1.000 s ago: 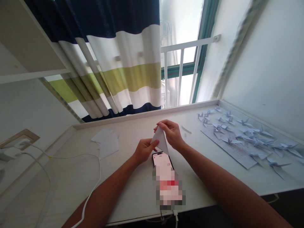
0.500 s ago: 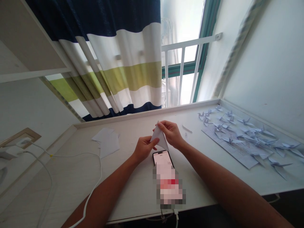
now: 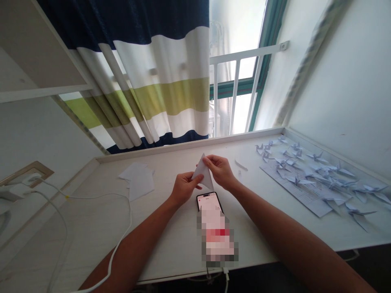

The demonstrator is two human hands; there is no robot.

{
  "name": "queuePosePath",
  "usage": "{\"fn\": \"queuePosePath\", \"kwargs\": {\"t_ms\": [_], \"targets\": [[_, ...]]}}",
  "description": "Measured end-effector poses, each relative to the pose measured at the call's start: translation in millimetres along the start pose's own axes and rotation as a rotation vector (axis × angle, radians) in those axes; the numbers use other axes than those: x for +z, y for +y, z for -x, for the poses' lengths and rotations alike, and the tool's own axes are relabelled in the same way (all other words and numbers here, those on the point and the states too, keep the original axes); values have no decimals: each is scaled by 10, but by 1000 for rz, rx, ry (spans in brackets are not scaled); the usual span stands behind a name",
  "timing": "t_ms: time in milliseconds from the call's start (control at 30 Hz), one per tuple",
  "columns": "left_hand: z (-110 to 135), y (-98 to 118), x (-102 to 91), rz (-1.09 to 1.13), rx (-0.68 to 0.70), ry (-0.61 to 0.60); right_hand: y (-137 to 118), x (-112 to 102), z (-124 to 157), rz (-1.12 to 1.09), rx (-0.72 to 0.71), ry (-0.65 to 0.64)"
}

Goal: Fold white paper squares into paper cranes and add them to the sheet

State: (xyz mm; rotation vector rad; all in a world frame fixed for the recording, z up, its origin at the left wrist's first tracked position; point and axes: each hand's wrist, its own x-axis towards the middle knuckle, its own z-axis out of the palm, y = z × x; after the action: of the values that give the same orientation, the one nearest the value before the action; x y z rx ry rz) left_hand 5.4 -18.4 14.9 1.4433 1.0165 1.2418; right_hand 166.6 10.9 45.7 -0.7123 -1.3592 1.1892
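Note:
A white folded paper (image 3: 206, 176), triangular with its point upward, is held between my two hands above the desk. My left hand (image 3: 185, 187) pinches its lower left side, thumb lying on the front face. Near the top, my right hand (image 3: 219, 169) grips the right edge between thumb and fingers. Some fingers of both hands are hidden behind the paper. Just below it, a phone (image 3: 210, 202) with a lit screen lies on the desk, most of its display blurred out.
Loose white paper sheets (image 3: 140, 183) lie at the left. Several folded paper cranes (image 3: 317, 167) cover the right side, some on a printed sheet (image 3: 293, 189). Paper scraps (image 3: 241, 165) lie right of my hands. A white cable (image 3: 130, 211) crosses by my left forearm.
The folded paper has turned slightly in my hands, showing a little more of its front face. Both hands keep their hold and have barely moved.

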Motion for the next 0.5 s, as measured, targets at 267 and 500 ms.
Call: {"fn": "queuePosePath", "kwargs": {"t_ms": [267,500], "targets": [[8,71,4,28,-67,-11,40,-41,-17,190,-49,-16],[47,79,27,96,-81,-29,-102,-46,-32,268,-1,-60]]}}
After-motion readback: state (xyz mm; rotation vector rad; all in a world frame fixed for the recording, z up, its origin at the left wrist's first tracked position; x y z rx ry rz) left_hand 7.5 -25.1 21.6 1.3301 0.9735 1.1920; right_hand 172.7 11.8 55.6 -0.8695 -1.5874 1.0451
